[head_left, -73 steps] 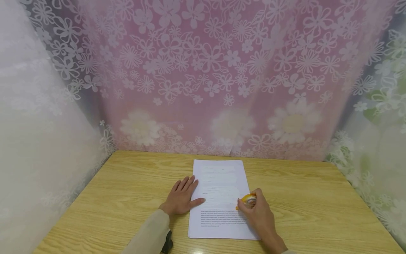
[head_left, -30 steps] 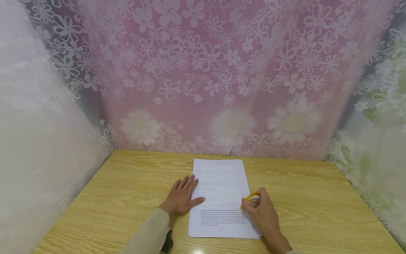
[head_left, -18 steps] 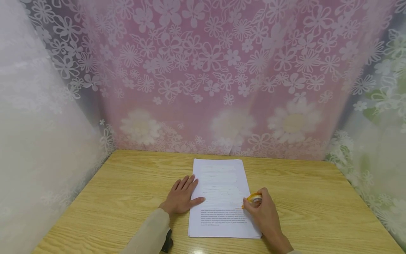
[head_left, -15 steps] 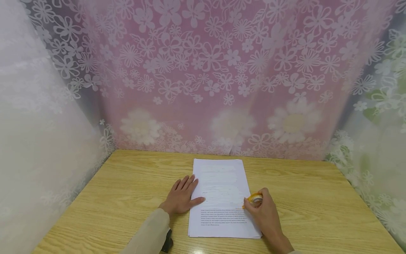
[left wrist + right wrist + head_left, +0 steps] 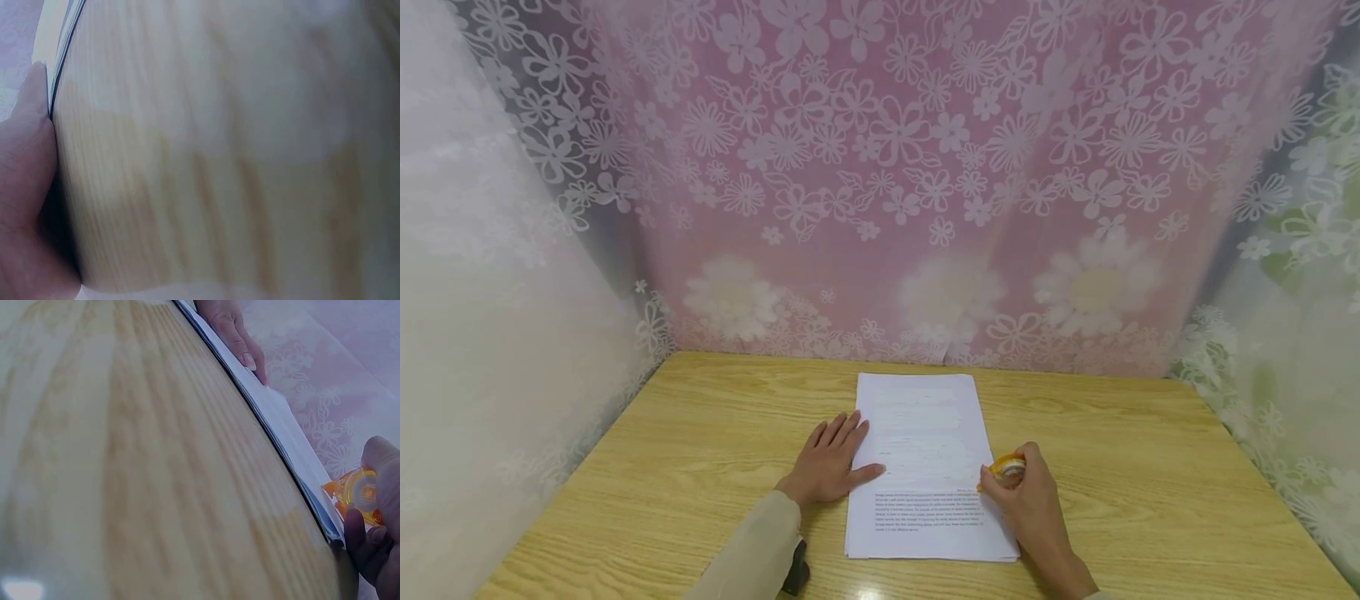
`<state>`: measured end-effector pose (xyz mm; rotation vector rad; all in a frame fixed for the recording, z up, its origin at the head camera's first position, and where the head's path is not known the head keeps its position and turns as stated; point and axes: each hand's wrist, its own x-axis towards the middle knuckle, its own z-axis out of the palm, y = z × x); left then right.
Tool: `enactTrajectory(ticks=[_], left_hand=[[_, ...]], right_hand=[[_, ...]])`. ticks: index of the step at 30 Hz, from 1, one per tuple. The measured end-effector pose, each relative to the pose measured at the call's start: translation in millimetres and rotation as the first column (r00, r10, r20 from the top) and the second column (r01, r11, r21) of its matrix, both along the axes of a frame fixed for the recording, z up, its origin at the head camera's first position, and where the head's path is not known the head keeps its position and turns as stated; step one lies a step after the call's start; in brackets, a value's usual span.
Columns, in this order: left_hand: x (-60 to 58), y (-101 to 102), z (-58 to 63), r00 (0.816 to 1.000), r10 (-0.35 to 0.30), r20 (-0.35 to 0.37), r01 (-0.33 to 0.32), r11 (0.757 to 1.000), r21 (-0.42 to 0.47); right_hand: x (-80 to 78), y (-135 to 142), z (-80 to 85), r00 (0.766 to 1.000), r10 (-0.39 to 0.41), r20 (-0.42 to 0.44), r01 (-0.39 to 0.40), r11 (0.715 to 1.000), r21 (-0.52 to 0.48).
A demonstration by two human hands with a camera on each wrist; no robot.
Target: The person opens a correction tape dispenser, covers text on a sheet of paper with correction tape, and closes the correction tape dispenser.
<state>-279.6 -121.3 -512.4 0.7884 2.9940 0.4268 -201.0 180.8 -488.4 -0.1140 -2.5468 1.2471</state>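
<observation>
A stack of white paper lies on the table, with a block of printed text in its lower part and whited-out lines above. My left hand lies flat with spread fingers at the stack's left edge, thumb on the sheet. My right hand pinches an orange see-through correction tape between thumb and fingers. Its tip is at the sheet's right side, just above the top text line. In the right wrist view, the round spool inside the correction tape shows beside the paper edge.
The wood-grain table extends around the stack. A pink floral curtain hangs behind it, and pale floral sheets stand at both sides. A dark object shows at the left sleeve.
My right hand has slid a short way right with the correction tape, along the line above the text, to the sheet's right edge. My left hand has stayed in place.
</observation>
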Motion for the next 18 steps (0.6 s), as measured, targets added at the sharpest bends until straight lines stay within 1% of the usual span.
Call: enactTrajectory(ticks=[3,5,7,10,12,16,18], left_hand=[[0.7,-0.2,0.5,1.0,0.0,0.0,0.0,1.0,0.0],[1.0,-0.7,0.7,1.0,0.0,0.002,0.0,1.0,-0.002],[0.8,-1.3,0.2,1.0,0.001,0.001,-0.001,1.0,-0.009],[0.1,-1.8,-0.9,1.0,0.005,0.001,-0.005,1.0,-0.021],[0.0,-1.9,-1.0,1.0,0.006,0.001,-0.005,1.0,-0.024],[1.7,-0.8,2.7,1.0,-0.002,0.012,0.002,1.0,0.007],[4.1,0.2,7.1,1.0,-0.004,0.017,0.004,1.0,0.016]], right_hand=[[0.0,1.9,-2.7,1.0,-0.005,0.002,0.005,1.0,-0.025],[-0.2,4.9,-5.5,1.0,-0.01,0.03,0.013,0.994,-0.111],[-0.2,9.0,-8.0,0.998,-0.019,0.053,0.031,0.971,-0.236],[-0.6,14.7,-9.6,0.997,-0.018,0.071,0.045,0.913,-0.406],[-1.0,16.4,-9.1,0.997,-0.017,0.076,0.05,0.894,-0.446],[-1.5,16.0,-7.3,0.995,-0.031,0.096,0.072,0.885,-0.46],[-1.1,14.1,-5.5,0.995,-0.037,0.094,0.078,0.874,-0.479]])
